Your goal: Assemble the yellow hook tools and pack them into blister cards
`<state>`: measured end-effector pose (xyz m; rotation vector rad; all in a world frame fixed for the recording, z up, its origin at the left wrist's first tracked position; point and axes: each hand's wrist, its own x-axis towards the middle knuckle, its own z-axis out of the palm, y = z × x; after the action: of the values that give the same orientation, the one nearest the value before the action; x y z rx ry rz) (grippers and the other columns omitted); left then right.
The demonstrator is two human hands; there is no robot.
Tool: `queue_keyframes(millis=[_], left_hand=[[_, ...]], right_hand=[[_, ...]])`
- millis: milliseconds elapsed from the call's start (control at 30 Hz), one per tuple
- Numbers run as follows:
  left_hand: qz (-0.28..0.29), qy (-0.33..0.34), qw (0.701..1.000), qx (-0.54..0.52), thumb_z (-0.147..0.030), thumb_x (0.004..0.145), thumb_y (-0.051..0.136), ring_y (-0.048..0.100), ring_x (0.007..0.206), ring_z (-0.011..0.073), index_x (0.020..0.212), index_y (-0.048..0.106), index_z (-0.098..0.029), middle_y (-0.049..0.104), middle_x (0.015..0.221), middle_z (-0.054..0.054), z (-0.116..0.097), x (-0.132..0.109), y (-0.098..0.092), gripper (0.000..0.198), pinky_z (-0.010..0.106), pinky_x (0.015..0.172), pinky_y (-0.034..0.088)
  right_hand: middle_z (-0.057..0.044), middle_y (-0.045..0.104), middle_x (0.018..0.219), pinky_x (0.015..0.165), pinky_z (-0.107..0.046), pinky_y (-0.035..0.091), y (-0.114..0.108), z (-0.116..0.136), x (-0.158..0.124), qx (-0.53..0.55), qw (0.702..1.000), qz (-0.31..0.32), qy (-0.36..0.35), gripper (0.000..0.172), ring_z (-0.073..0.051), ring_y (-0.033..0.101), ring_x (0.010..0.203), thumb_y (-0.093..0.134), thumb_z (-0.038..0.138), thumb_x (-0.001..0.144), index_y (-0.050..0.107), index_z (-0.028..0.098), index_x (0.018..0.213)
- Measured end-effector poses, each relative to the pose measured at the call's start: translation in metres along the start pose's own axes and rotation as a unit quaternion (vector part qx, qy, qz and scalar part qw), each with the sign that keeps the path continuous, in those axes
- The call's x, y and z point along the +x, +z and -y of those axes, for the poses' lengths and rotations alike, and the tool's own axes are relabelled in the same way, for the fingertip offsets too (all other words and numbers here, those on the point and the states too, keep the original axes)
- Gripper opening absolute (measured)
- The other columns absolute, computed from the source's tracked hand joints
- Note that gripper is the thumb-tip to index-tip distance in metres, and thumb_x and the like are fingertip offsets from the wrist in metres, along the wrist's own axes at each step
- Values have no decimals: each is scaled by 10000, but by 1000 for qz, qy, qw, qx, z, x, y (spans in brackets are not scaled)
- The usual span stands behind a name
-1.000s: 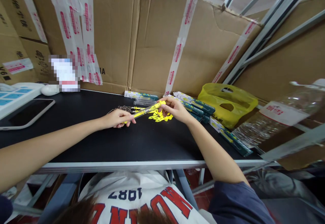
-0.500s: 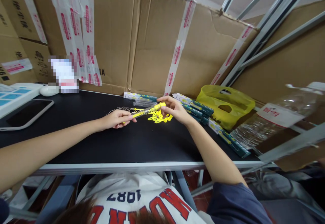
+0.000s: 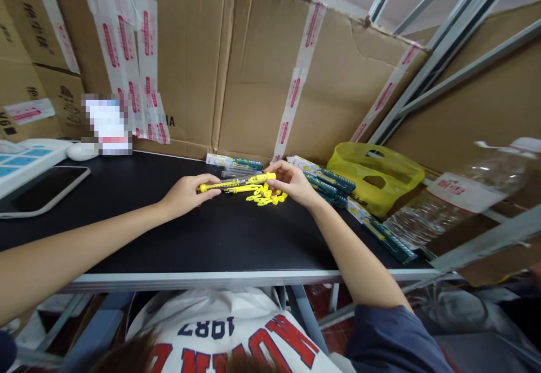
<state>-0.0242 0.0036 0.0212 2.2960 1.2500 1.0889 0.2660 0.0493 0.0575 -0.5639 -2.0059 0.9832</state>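
Observation:
A thin yellow and clear pen-like tool (image 3: 235, 182) is held level above the black table (image 3: 177, 238). My left hand (image 3: 186, 193) pinches its left end, and my right hand (image 3: 291, 180) pinches its right end with closed fingers. Just below the tool lies a small heap of yellow plastic clips (image 3: 266, 195). A few more clear and yellow tools (image 3: 236, 171) lie behind it near the cardboard wall.
Green and white packaged items (image 3: 333, 184) lie to the right, by a yellow plastic bag (image 3: 376, 173) and a clear plastic bottle (image 3: 465, 192). A tablet (image 3: 42, 188) and a white keypad (image 3: 21, 156) sit at far left. Cardboard boxes (image 3: 253, 69) wall the table's back.
My left hand moved away from me and took hold of the tool's left end; the tool went from tilted to nearly level. My right hand stayed in place.

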Motion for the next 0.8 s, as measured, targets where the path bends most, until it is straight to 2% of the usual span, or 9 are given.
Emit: queue_keyframes(millis=[200,367,633,800], left_hand=[[36,-23,998,-42,-474,855,521,544,497,90,1004,578,-181,655,739,-15,-2,-1,1,333,208,545,443],[56,-23,997,-48,-477,858,513,546,535,89,929,621,-169,625,745,-4,2,0,2,334,196,531,451],[91,-30,993,-64,-486,831,546,575,594,116,938,653,-159,648,718,18,9,3,7,360,205,526,451],[86,-33,994,-54,-504,831,539,576,598,124,964,652,-155,651,748,26,10,3,7,391,213,520,437]], right_hand=[[-27,567,930,530,-212,548,-1,-1,0,-12,1000,-9,-10,342,-95,568,696,741,372,743,577,177,970],[-33,582,949,557,-217,555,0,0,-1,-21,1000,-3,-15,349,-94,561,702,757,357,728,587,178,974],[-44,601,959,578,-217,552,-2,-2,-2,-46,999,10,-15,340,-110,585,745,747,348,740,593,179,991],[-20,595,882,563,-223,541,-1,-1,-3,-45,999,15,-8,322,-90,583,652,721,375,765,574,178,972]])
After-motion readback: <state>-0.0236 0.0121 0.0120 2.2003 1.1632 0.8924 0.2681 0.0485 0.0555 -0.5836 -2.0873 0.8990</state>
